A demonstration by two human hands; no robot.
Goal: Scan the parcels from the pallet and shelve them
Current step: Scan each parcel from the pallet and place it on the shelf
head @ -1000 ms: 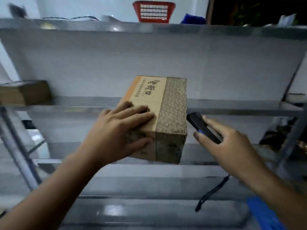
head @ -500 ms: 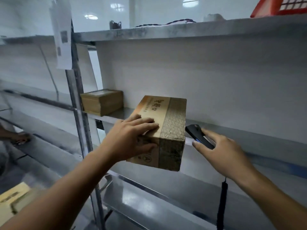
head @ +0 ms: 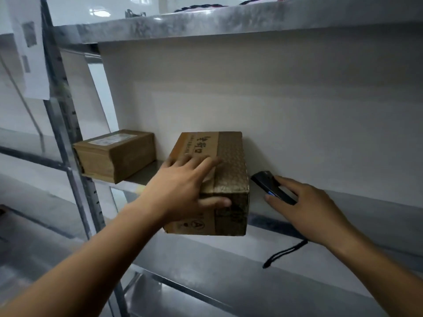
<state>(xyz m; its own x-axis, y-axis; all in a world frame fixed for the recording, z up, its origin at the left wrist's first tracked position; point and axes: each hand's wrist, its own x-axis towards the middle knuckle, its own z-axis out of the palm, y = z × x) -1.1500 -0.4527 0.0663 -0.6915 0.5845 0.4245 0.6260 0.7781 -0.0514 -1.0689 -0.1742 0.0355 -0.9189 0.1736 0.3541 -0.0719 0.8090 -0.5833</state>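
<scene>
Left hand (head: 180, 191) is gripping the parcel (head: 226, 161), fingers spread over its top, thumb on its front, at the shelf (head: 146, 175) edge beside another box (head: 116, 154); right hand (head: 309, 211) is clasping the scanner (head: 272, 186)

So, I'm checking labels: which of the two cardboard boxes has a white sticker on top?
The plain box by the shelf post; the printed box in the left hand shows only characters and a honeycomb pattern.
</scene>
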